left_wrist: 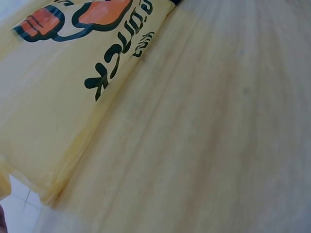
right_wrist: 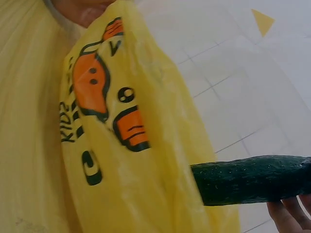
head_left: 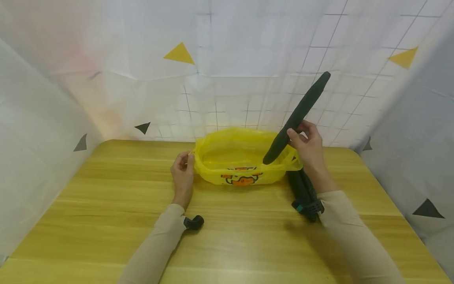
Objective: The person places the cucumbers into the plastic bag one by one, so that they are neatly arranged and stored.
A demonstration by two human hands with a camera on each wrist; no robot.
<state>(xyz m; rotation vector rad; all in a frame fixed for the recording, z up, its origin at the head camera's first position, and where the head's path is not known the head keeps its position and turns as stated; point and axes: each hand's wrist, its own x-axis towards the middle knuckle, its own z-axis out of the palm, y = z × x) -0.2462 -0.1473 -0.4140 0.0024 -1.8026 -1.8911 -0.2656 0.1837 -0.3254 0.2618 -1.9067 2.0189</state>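
Observation:
A long dark green cucumber (head_left: 301, 114) slants up to the right in the head view, its lower end over the mouth of a yellow plastic bag (head_left: 213, 173). My right hand (head_left: 309, 146) grips the cucumber between thumb and fingers near its middle. At the bag's left rim, my left hand (head_left: 183, 173) pinches the plastic between thumb and fingers. The bag stands with its mouth spread and carries an orange and black print (right_wrist: 91, 82). In the right wrist view, the cucumber (right_wrist: 248, 179) has one end hidden behind the bag's side.
Dark green elongated things (head_left: 301, 189), apparently more cucumbers, lie on the wooden table (head_left: 241, 236) by the bag's right end, partly hidden by my right wrist and its black camera strap (head_left: 312, 207). A white sheet (head_left: 142, 102) with grid lines and triangles hangs behind the table.

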